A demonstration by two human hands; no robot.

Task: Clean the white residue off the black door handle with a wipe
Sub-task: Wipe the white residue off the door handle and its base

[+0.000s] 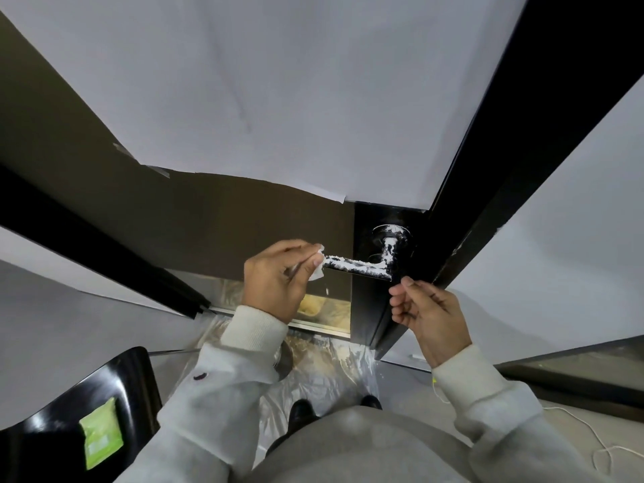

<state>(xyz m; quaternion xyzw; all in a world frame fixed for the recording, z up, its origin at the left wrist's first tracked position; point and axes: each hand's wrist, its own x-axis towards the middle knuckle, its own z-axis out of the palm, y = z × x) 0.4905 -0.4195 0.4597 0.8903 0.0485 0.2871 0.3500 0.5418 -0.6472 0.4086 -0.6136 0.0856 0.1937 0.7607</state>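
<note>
The black door handle (362,266) juts leftward from its round base on the black door edge (369,308). White residue coats the lever's top and its neck. My left hand (275,277) is closed around a crumpled white wipe (317,263) and presses it against the lever's free left tip. My right hand (427,310) hovers just below and right of the handle's bend, fingers loosely curled, with nothing in it and not touching the handle.
A black chair (115,388) at lower left carries a green wipe packet (101,434). Clear plastic sheeting (327,367) covers the floor under the door. White paper (278,99) is taped over the door above. A white cord (585,430) lies on the floor at right.
</note>
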